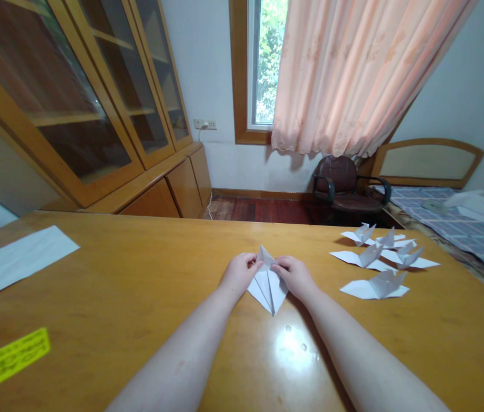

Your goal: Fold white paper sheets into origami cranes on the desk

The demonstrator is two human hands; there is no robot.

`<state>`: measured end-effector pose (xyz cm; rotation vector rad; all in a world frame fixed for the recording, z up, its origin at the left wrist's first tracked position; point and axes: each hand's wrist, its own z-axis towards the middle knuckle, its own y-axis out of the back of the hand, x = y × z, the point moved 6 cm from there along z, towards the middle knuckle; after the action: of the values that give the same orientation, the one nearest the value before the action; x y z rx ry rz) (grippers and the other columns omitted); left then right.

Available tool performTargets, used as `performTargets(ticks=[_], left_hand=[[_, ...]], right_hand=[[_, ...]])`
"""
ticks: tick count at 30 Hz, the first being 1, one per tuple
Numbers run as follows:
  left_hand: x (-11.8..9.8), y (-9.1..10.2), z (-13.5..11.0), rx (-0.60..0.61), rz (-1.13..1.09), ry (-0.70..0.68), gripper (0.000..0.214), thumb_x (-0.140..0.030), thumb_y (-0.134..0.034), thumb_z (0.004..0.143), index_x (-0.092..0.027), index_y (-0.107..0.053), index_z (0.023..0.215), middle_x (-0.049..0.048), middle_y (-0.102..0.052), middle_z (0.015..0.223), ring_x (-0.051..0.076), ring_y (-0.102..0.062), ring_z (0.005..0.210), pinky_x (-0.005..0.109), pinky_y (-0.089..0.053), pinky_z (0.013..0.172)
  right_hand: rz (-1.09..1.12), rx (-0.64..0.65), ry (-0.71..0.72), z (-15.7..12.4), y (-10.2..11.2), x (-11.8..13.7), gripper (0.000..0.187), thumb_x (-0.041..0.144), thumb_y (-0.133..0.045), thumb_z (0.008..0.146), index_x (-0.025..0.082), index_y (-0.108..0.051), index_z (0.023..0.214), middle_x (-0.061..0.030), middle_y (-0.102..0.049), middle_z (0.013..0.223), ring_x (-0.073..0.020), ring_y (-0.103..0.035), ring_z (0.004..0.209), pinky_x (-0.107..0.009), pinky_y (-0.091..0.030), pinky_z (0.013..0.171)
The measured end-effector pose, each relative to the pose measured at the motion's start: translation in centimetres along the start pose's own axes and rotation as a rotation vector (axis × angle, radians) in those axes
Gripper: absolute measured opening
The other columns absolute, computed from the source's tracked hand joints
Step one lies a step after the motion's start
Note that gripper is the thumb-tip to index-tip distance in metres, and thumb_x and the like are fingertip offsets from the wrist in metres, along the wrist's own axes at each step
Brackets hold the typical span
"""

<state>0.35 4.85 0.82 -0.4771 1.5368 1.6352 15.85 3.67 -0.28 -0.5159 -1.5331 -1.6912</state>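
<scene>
L hand (238,273) & R hand (296,274) pinch folded paper (268,284) (tip toward person, long axis near-far).

White sheet (14,260) and yellow label (6,361) left; office chair (345,186) behind table (139,274).

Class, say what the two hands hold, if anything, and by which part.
A folded white paper, pinched at its upper end: the left hand on the left corner, the right hand on the right. Its lower point is free.
</scene>
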Motion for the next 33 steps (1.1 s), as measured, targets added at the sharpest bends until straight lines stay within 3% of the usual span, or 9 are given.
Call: performTargets(ticks=[12, 25, 33], left_hand=[[0.11, -0.39, -0.11, 0.051, -0.038, 0.021, 0.022, -0.03, -0.051, 0.079, -0.018, -0.067, 0.087, 0.0037, -0.066, 0.083, 0.017, -0.058, 0.078, 0.027, -0.042, 0.069], [0.0, -0.09, -0.12, -0.027, -0.077, 0.016, 0.02, -0.022, -0.051, 0.077, -0.019, -0.066, 0.09, 0.0038, -0.066, 0.087, 0.017, -0.058, 0.081, 0.027, -0.043, 0.072], [-0.25, 0.15, -0.24, -0.031, -0.155, -0.029, 0.033, -0.034, -0.038, 0.088, -0.016, -0.065, 0.083, 0.0049, -0.067, 0.085, 0.017, -0.059, 0.081, 0.028, -0.043, 0.073]], right_hand=[[0.154, -0.112, -0.041, -0.12, 0.9, -0.19, 0.018, 0.031, -0.053, 0.079, 0.02, -0.067, 0.074, -0.0036, -0.066, 0.079, -0.0182, -0.058, 0.079, -0.028, -0.042, 0.073], [0.122, -0.116, -0.041, -0.12, 0.8, -0.1, 0.019, 0.031, -0.05, 0.08, 0.019, -0.064, 0.076, -0.0031, -0.064, 0.076, -0.0172, -0.057, 0.074, -0.027, -0.041, 0.068], [0.094, -0.108, -0.027, -0.13, 0.81, -0.04, 0.019, 0.03, -0.05, 0.081, 0.019, -0.065, 0.077, -0.0037, -0.065, 0.079, -0.0176, -0.057, 0.077, -0.028, -0.042, 0.071]])
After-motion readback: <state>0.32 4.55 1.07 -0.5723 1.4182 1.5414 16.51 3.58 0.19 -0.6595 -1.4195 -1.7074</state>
